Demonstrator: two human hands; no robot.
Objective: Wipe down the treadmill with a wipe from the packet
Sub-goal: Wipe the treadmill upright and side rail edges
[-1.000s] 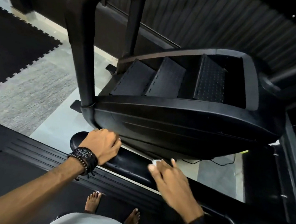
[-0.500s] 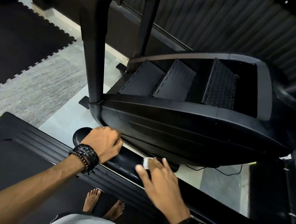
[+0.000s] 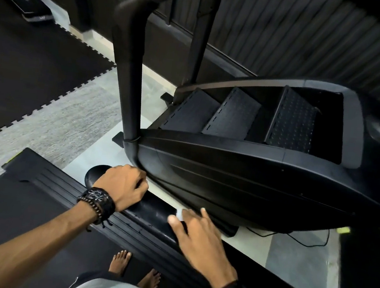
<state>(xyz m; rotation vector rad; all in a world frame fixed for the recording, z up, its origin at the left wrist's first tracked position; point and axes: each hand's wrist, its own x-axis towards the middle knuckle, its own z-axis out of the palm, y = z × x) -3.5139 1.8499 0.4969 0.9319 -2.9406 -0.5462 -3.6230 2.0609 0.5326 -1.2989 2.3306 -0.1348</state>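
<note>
The treadmill (image 3: 44,201) lay underfoot, its black handrail (image 3: 151,210) running beside a stair climber (image 3: 251,173). The left hand (image 3: 121,187) curled round the rail's end. The right hand (image 3: 200,238), fingers spread, pressed a white wipe (image 3: 178,218) against the rail, mostly hidden beneath them.

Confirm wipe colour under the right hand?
White; only a small bit of the wipe shows past the right hand, head view.

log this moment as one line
left hand: grips handrail | right hand: presses wipe on handrail | packet: unseen
</note>
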